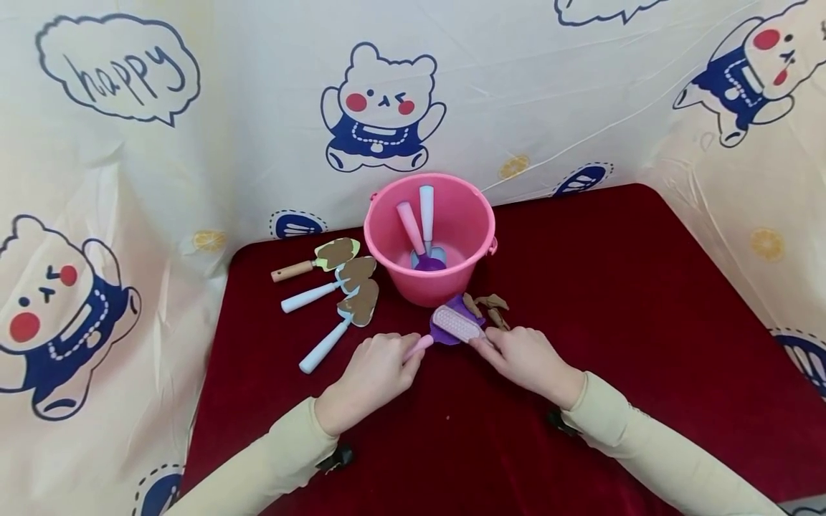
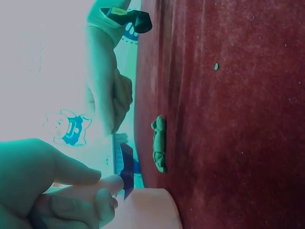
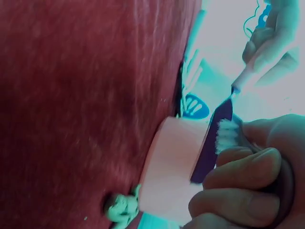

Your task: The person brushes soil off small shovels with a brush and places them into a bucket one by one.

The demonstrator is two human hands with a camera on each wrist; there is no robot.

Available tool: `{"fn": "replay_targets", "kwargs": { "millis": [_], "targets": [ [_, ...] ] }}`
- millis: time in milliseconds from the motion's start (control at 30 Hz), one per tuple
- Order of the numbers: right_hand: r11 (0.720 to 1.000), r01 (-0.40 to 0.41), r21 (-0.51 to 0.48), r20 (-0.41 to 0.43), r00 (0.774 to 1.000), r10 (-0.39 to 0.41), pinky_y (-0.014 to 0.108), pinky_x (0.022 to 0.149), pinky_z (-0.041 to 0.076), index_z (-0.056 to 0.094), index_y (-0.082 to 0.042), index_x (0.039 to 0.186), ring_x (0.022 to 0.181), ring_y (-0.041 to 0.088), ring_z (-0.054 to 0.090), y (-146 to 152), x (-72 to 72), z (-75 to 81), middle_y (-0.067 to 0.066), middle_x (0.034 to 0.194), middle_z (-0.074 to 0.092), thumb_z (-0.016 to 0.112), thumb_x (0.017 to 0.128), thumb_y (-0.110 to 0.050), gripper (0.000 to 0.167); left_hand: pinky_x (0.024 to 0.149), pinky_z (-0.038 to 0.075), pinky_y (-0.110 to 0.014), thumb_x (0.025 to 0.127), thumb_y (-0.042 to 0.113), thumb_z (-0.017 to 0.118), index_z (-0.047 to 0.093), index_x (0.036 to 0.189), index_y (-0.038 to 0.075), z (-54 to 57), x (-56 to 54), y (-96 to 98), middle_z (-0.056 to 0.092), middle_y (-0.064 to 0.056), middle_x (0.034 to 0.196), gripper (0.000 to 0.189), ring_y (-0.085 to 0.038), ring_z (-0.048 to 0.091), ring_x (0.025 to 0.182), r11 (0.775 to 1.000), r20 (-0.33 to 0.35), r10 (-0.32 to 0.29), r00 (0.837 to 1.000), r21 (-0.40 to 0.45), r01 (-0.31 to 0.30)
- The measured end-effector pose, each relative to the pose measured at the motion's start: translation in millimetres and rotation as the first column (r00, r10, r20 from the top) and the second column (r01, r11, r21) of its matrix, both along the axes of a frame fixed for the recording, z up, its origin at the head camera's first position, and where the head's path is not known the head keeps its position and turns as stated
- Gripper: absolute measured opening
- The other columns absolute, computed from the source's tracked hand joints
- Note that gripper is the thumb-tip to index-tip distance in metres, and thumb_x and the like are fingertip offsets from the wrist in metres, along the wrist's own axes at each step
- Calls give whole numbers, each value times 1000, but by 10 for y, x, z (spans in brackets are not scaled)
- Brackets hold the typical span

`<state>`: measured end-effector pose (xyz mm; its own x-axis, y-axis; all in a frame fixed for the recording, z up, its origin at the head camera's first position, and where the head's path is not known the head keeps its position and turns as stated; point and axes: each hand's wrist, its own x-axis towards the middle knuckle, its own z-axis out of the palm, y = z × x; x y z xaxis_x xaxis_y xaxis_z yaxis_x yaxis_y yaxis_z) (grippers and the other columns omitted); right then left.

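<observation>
**Brush point(image 1: 457, 324) against a purple trowel point(image 1: 444, 335), just before a pink bucket point(image 1: 426, 287)**

Nearest, the left hand point(image 1: 376, 373) has its fingers clamped round the purple trowel's pink handle. The right hand point(image 1: 529, 358) has its fingers curled round the brush, whose white bristles touch the purple blade. Both tools are raised off the red-covered worktop point(image 1: 645, 401).

To the left lies a blue-handled trowel point(image 1: 325, 347), its blade coated brown. Brown lumps point(image 1: 493, 301) lie near the right hand, beside the bucket. Farther back on the left are a second blue-handled trowel point(image 1: 311, 297) and a wooden-handled trowel point(image 1: 293, 271), both brown-coated. The bucket stands upright, holding a pink-handled tool point(image 1: 411, 228) and a pale-handled tool point(image 1: 426, 211). Behind everything hangs a backdrop point(image 1: 271, 107) printed with bears.
</observation>
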<state>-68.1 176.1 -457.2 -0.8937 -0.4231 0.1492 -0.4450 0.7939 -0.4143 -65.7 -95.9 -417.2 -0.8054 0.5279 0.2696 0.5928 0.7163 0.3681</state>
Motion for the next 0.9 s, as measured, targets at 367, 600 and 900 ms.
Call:
{"fn": "replay_targets", "kwargs": {
  "millis": [367,600,900],
  "targets": [
    [997,65,-30,-31,997,-66,25,40,30,45,-19,71,44,4,28,168,-11,-46,-10,54,31,66,103,-31,40,43,33,-30,101,22,70,46,66,17,-26,14,-30,32,7,54,43,-13,37,46,1000,30,3,1000,-7,-3],
    [998,-60,-17,4,998,60,21,41,28,48,-20,72,45,-1,27,75,28,-51,-13,54,32,65,103,-33,38,43,34,-31,99,20,71,47,67,17,-35,1,11,34,6,55,41,-14,39,46,1000,-22,-25,999,8,25],
    [994,109,14,-49,993,-108,29,40,33,47,-17,71,44,8,31,161,-18,-32,-8,53,32,68,101,-29,39,44,34,-29,98,18,73,52,71,16,-40,-24,20,35,6,56,34,-12,39,47,999,-20,-10,1000,37,11]
  ]
}}
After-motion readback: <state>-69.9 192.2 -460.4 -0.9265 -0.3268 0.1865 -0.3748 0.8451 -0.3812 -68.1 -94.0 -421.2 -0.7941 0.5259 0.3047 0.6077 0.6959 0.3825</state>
